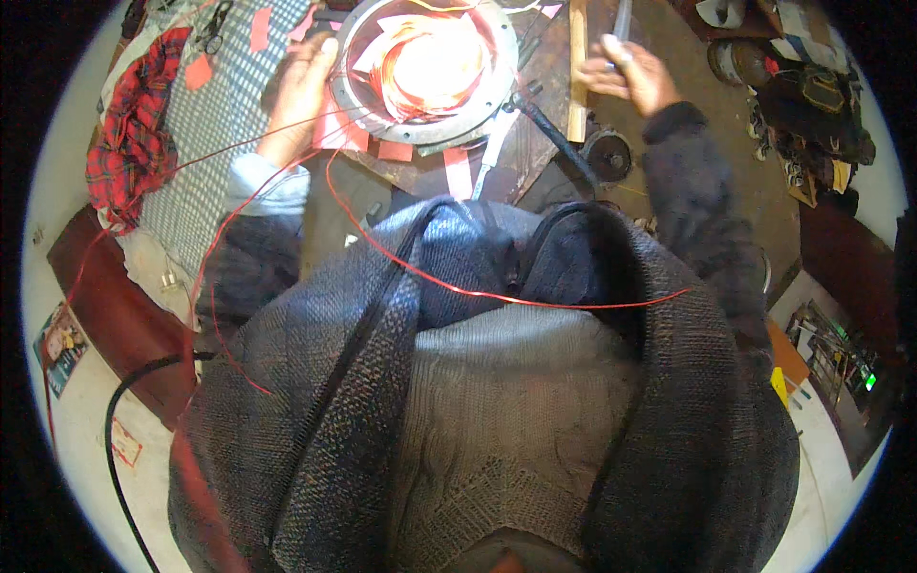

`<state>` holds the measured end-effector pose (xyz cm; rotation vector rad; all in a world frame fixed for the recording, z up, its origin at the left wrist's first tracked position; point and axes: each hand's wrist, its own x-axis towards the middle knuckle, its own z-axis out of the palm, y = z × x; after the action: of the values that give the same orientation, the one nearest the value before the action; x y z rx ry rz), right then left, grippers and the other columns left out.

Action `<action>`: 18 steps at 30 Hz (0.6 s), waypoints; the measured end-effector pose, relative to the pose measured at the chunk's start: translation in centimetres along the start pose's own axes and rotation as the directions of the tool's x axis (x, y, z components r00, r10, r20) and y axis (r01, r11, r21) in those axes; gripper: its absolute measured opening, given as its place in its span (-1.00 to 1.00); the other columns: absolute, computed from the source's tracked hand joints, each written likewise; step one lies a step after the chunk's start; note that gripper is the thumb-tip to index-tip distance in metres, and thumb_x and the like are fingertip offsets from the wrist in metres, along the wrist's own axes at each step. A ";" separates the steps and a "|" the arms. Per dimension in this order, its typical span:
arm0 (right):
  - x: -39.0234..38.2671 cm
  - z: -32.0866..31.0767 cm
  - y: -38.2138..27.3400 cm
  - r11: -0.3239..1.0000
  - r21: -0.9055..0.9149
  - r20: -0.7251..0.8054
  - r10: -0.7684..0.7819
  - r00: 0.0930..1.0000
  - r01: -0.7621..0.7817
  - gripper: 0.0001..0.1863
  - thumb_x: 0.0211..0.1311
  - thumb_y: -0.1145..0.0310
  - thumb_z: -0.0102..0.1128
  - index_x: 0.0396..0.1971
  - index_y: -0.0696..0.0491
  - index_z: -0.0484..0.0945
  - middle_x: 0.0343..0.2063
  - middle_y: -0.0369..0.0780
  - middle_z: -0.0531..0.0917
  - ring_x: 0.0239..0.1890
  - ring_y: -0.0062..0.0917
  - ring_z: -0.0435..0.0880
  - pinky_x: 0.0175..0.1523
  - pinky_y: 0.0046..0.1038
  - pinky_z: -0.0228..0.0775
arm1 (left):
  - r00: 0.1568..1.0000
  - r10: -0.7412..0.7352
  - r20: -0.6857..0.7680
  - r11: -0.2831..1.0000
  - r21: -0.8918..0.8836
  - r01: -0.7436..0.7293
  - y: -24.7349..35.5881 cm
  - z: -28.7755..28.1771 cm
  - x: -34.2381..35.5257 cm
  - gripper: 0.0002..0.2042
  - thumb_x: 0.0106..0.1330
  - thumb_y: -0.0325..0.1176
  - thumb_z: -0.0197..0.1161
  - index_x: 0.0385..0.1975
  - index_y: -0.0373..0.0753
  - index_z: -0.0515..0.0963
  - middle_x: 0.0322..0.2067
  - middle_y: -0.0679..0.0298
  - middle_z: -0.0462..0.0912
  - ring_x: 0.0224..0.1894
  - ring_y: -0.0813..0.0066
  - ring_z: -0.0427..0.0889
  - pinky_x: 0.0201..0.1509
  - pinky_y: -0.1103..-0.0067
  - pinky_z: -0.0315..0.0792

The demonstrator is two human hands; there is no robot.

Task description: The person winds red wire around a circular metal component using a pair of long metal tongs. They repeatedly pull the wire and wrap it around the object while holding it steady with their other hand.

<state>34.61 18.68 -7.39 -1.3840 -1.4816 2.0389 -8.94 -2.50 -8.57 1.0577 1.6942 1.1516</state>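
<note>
A round metal motor housing (351, 76) with copper wire coils (430, 76) and pale liners sits under bright light at top centre. My left hand (296, 100) grips its left side, thumb beside the rim. My right hand (630, 76), right of the housing, holds a narrow grey tool (622, 21) between thumb and fingers. A wooden strip (578, 119) lies beside that hand. A dark rod (559, 143) and a pale tool (489, 158) point down from the housing. Pink paper pieces (458, 172) lie around it. Loose red wires (430, 277) trail across my jacket.
A checked cloth (224, 143) and red tartan cloth (129, 167) lie at left. A dark disc-shaped part (608, 156) lies right of the rod. Assorted tools and parts (812, 115) crowd the right. A black cable (124, 392) curves down at lower left.
</note>
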 end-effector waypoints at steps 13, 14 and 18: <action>9.7 13.1 -1.7 0.869 0.371 -0.116 -0.307 0.945 0.328 -0.39 0.45 -0.07 0.19 0.23 0.14 0.49 0.12 -0.08 0.68 0.20 -0.34 0.64 0.30 -0.33 0.46 | 0.969 0.018 -0.248 0.983 -0.172 -0.062 2.6 4.1 -12.2 -0.68 0.55 -0.45 0.15 0.24 -0.30 0.45 0.05 0.21 0.57 0.09 0.48 0.51 0.28 0.51 0.40; 10.0 13.1 -2.2 0.888 0.338 -0.077 -0.303 0.950 0.311 -0.38 0.46 -0.08 0.18 0.25 0.13 0.49 0.14 -0.09 0.67 0.23 -0.35 0.62 0.33 -0.34 0.42 | 0.963 0.032 -0.268 0.999 0.026 -0.026 1.7 4.3 -12.3 -0.65 0.56 -0.43 0.14 0.29 -0.30 0.41 0.07 0.21 0.56 0.11 0.48 0.50 0.29 0.51 0.39; 11.4 13.1 -3.7 0.922 0.175 0.064 -0.361 0.930 0.346 -0.34 0.52 -0.11 0.04 0.30 0.16 0.45 0.21 -0.09 0.63 0.29 -0.38 0.57 0.44 -0.31 0.26 | 0.959 -0.095 -0.266 0.994 -0.069 0.079 -0.7 6.7 -9.1 -0.52 0.59 -0.29 0.07 0.40 -0.35 0.26 0.21 0.06 0.47 0.27 0.24 0.43 0.41 0.41 0.29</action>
<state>17.11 20.25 -10.03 -0.8911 -1.4439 1.9611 0.07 -9.36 -9.50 0.8097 1.8843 1.3256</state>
